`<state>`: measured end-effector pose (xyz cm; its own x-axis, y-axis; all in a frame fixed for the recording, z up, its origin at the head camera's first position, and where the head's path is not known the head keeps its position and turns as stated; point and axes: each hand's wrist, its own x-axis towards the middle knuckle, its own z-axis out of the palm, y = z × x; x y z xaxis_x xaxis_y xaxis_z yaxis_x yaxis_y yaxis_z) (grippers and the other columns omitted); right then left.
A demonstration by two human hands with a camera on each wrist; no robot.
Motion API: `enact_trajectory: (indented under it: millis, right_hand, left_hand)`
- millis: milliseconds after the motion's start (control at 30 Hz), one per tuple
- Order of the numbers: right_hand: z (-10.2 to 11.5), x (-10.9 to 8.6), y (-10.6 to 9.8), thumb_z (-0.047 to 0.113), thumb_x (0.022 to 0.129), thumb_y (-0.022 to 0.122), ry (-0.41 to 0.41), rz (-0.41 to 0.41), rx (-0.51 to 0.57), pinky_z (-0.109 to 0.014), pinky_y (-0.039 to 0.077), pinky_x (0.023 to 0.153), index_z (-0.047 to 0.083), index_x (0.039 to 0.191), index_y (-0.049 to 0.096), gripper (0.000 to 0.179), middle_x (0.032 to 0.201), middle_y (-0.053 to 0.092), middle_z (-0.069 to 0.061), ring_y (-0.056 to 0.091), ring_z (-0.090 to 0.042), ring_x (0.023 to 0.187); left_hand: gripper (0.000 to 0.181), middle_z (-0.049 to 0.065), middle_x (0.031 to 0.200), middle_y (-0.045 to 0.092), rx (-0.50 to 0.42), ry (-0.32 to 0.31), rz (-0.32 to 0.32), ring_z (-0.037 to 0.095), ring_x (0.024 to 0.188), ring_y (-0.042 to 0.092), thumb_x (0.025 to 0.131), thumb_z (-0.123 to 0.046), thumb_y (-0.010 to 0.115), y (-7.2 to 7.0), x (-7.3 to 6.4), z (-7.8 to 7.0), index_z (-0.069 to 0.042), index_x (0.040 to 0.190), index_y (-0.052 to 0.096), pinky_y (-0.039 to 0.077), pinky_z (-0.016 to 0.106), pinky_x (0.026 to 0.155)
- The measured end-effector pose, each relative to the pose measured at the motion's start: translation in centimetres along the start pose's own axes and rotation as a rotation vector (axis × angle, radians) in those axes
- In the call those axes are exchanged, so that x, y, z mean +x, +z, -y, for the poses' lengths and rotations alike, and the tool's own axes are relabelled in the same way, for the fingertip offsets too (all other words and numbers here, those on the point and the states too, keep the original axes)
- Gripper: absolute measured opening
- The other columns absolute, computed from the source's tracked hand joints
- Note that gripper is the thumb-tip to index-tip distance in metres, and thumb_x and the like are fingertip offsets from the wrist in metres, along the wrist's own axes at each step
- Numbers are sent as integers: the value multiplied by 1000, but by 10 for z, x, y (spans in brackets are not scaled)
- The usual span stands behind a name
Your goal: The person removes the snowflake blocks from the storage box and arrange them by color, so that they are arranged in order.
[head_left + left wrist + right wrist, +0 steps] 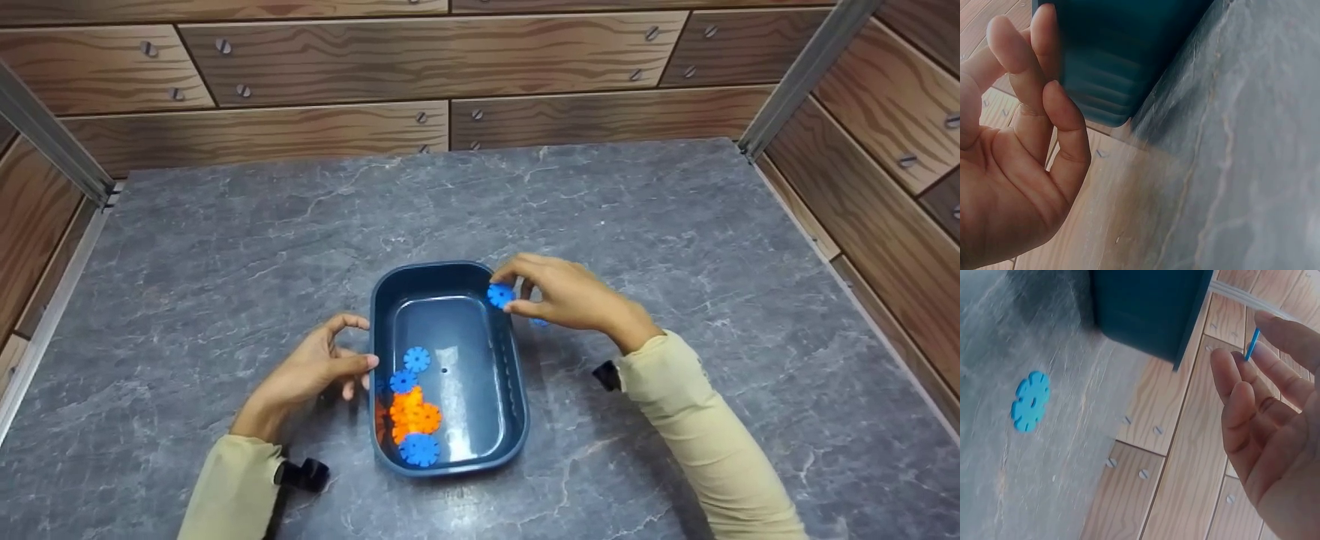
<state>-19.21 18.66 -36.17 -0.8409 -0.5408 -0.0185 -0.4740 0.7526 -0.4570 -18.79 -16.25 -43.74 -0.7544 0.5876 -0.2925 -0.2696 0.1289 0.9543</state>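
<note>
A dark blue plastic tray (480, 352) stands on the table, long side toward me. Inside it, along the left wall, lie blue notched discs (417, 359) and a cluster of orange notched discs (411, 414). My right hand (566, 292) pinches a blue notched disc (500, 295) between thumb and fingers over the tray's far right rim; the right wrist view shows this disc edge-on. Below that hand, another blue notched disc (1031, 401) lies flat on the table, mostly hidden in the head view. My left hand (315, 367) rests loosely at the tray's left wall, fingertips against it.
The grey marbled tabletop (300, 225) spreads around the tray. Wood-patterned panels (420, 60) wall it in at the back and both sides, with metal posts (806, 75) at the corners. Black wrist mounts (301, 474) sit on both sleeves.
</note>
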Motion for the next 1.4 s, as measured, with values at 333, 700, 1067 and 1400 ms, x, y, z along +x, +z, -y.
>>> enact_trajectory:
  millis: [333,700,1067,1400]
  right_hand:
    - [-27,-11,2,19,90,68,24,-74,113,-43,55,81,9,122,61,35,118,64,-8,63,-28,96]
    - [-52,-21,1,19,89,70,103,-103,127,-47,54,83,7,120,61,34,118,64,-12,62,-29,95]
    - [-75,-35,6,13,87,71,153,-101,107,-47,54,84,6,117,63,32,108,65,-13,62,-31,96]
    - [-89,-42,8,16,86,72,223,-59,60,-45,52,82,6,116,64,33,107,63,-14,63,-29,93]
  left_hand:
    - [55,-1,66,68,-1,-6,-8,7,45,53,88,-8,67,1,0,0,-6,129,30,46,19,49]
    - [55,1,66,67,31,-7,-12,9,45,54,89,-11,67,-1,-4,1,-6,129,29,46,20,50]
    - [55,2,67,67,18,-10,-9,9,45,53,89,-10,68,-1,-1,-1,-7,129,30,46,20,49]
    - [55,0,67,68,0,-3,-1,7,45,54,89,-9,66,-1,-1,0,-7,129,29,46,19,48]
